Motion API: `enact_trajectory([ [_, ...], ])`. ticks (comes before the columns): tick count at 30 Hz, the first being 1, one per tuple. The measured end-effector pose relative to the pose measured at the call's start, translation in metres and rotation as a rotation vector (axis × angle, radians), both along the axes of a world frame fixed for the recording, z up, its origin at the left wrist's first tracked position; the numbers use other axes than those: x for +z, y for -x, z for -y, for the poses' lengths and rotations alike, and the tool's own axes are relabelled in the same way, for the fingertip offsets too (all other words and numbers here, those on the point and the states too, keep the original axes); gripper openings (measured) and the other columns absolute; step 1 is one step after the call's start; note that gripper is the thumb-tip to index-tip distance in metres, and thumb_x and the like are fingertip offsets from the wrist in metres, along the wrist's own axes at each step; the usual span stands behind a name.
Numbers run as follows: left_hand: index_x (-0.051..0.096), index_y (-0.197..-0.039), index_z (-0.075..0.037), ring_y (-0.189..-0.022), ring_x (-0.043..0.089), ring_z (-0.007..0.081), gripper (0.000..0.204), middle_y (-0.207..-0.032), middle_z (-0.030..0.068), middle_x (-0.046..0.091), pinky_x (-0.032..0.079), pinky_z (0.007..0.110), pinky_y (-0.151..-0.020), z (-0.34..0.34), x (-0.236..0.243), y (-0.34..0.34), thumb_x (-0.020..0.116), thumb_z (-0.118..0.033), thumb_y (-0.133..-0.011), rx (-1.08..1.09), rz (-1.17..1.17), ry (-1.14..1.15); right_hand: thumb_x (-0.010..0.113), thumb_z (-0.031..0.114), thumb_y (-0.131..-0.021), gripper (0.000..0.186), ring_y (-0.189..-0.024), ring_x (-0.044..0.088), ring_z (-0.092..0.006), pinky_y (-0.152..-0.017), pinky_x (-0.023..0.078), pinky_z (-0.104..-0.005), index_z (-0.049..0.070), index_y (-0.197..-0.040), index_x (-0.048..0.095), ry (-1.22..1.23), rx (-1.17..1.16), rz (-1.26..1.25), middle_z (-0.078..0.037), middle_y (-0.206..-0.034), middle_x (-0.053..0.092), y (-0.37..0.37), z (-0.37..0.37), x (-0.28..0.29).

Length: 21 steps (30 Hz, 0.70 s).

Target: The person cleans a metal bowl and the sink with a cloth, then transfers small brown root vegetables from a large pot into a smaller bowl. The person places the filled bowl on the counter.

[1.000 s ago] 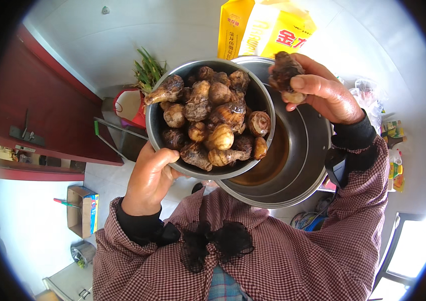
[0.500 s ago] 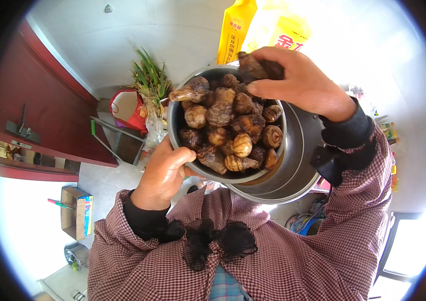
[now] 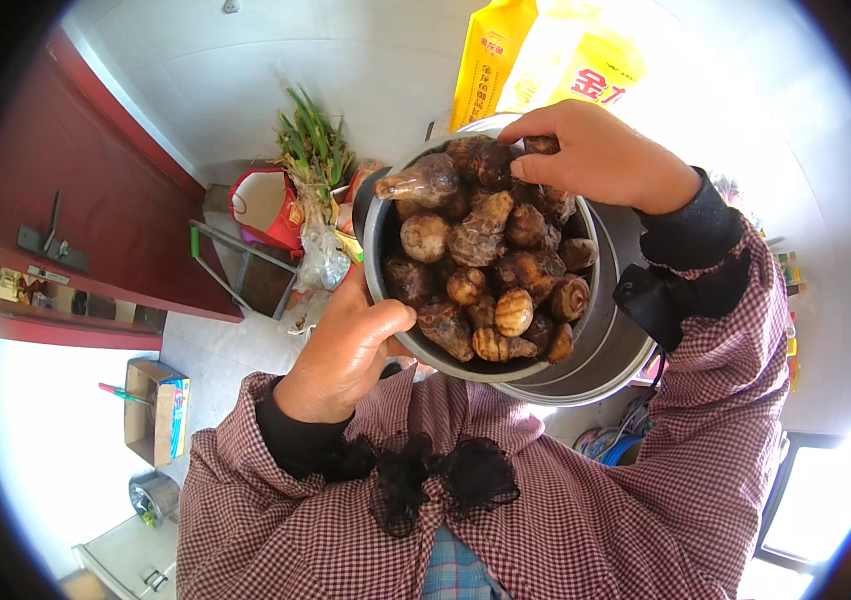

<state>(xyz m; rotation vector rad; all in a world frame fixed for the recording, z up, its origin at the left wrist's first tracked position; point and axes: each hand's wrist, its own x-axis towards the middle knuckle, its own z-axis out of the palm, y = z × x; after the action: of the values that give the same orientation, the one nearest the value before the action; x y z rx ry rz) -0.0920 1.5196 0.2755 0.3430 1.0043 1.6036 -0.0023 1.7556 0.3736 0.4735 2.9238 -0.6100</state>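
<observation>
Brown taro corms [image 3: 478,228], some with striped skin, are heaped in a round grey metal bowl [image 3: 377,262]. My left hand [image 3: 340,340] grips the bowl's near-left rim, thumb over the edge and fingers underneath, mostly hidden. At the bowl's far right side, my right hand [image 3: 595,155] is closed round a dark taro [image 3: 542,145] that shows between thumb and forefinger, low against the heap. Below the bowl and to its right is a larger, wide metal pot [image 3: 625,290], partly covered by the bowl. How the bowl rests on it is hidden.
Yellow and white packages [image 3: 493,60] stand beyond the pot. At the left are green-leaved plants [image 3: 311,145], a red bucket [image 3: 265,205], a metal-framed container [image 3: 270,285] and a dark red door [image 3: 75,190]. A cardboard box [image 3: 150,410] is on the floor.
My right hand has lowered the taro from above the far rim to the heap's far right part. The bowl and both hands appear a little farther right in view.
</observation>
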Motion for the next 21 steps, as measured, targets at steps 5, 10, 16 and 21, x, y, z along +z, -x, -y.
enact_trajectory([
  [5, 0.029, -0.133, 0.002, -0.087, 0.061, 0.0218, 0.062, -0.112, 0.0144, 0.056, 0.049, 0.033, -0.067, -0.006, -0.005, 0.002, 0.047, -0.001, -0.073, -0.001, -0.007, -0.046, 0.065, 0.018, -0.078, 0.040, -0.082, 0.061, -0.0195, -0.075, 0.048, -0.0296, -0.001, -0.112, 0.056, -0.053, -0.044, -0.141, -0.014, -0.092, 0.063, -0.005, -0.001, 0.000],
  [10, 0.028, -0.132, 0.002, -0.070, 0.063, 0.0205, 0.060, -0.097, 0.0133, 0.059, 0.047, 0.031, -0.052, -0.007, -0.009, 0.005, 0.045, 0.001, -0.074, -0.028, 0.022, -0.030, 0.072, 0.014, -0.073, 0.040, -0.085, 0.061, -0.0182, -0.076, 0.049, -0.0304, 0.003, -0.108, 0.057, 0.039, -0.009, -0.337, -0.008, -0.099, 0.062, -0.009, 0.026, 0.016],
  [16, 0.038, -0.127, 0.003, -0.101, 0.059, 0.0222, 0.052, -0.114, 0.0113, 0.056, 0.050, 0.037, -0.083, -0.011, -0.005, 0.003, 0.046, -0.001, -0.076, -0.012, -0.014, -0.011, 0.076, 0.016, -0.064, 0.047, -0.093, 0.057, -0.0279, -0.079, 0.049, -0.0378, 0.010, -0.108, 0.059, -0.233, 0.340, -0.336, -0.008, -0.101, 0.055, -0.001, 0.067, -0.004],
  [21, 0.040, -0.125, 0.004, -0.100, 0.059, 0.0223, 0.050, -0.113, 0.0116, 0.056, 0.049, 0.036, -0.083, -0.012, -0.002, 0.003, 0.046, -0.001, -0.076, -0.006, 0.005, 0.017, 0.075, 0.016, -0.064, 0.056, -0.101, 0.052, -0.0277, -0.086, 0.045, -0.0388, 0.011, -0.116, 0.055, -0.258, 0.493, -0.276, -0.009, -0.114, 0.050, -0.003, 0.073, -0.021],
])
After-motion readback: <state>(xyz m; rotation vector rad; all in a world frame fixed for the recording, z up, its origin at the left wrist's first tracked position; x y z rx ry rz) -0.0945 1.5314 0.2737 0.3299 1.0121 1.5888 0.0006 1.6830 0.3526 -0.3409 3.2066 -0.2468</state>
